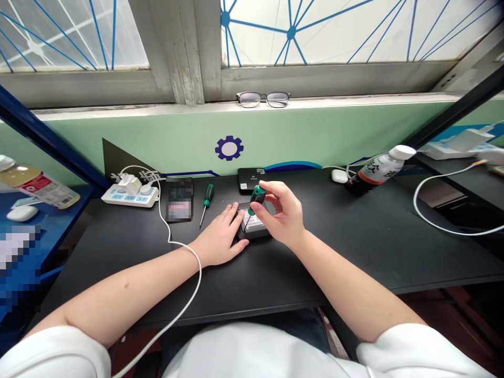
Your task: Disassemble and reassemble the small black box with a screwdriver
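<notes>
My right hand (281, 212) grips the green and black handle of a screwdriver (258, 195). Its thin shaft slants down to the near left corner of a small dark device (255, 231) with a pale label on top. Flat on the desk, my left hand (220, 236) has its fingers stretched out, with the fingertips against the device's left side. A second green and black screwdriver (208, 196) lies beyond my left hand. Tiny screws or bits (218, 209) rest between that screwdriver and my fingers. Part of the device is hidden behind my right hand.
Behind the device lies a black flat box (251, 181). A dark pouch (179, 199) and a white power strip (129, 195) sit at left, and a white cable (185, 244) crosses over my left forearm. At right stand a dark drink bottle (374, 170) and a white earbud case (339, 176).
</notes>
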`<action>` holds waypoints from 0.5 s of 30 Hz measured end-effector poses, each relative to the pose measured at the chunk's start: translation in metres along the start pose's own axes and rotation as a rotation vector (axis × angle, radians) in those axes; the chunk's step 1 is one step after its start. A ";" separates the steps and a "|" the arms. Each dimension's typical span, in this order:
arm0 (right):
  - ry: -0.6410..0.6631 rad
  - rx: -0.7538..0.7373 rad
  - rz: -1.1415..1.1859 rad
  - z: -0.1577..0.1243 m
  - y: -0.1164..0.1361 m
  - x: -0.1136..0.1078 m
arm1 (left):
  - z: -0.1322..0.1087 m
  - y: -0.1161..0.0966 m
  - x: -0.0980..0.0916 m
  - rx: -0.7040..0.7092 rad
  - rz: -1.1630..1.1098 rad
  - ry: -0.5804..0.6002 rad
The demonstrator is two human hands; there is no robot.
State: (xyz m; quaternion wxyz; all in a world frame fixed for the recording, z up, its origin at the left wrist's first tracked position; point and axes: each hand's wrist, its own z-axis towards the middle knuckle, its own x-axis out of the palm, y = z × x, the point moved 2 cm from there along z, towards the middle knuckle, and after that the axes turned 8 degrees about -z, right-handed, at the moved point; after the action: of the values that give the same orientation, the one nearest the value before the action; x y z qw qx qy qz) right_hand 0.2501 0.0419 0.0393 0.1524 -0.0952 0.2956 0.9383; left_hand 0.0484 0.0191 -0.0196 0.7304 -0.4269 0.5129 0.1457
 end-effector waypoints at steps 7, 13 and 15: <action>0.049 -0.059 -0.039 0.001 0.009 -0.001 | 0.001 -0.003 -0.003 0.008 0.015 -0.002; 0.039 -0.120 -0.049 0.000 0.011 0.001 | 0.000 -0.002 -0.001 0.025 0.009 -0.007; 0.045 -0.121 -0.081 -0.001 0.010 0.002 | 0.000 -0.002 -0.001 0.042 0.004 -0.023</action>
State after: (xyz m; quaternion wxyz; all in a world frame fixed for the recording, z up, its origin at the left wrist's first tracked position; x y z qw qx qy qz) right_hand 0.2445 0.0336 0.0433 0.1774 -0.1370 0.2376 0.9452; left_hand 0.0493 0.0183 -0.0180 0.7446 -0.4089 0.5084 0.1413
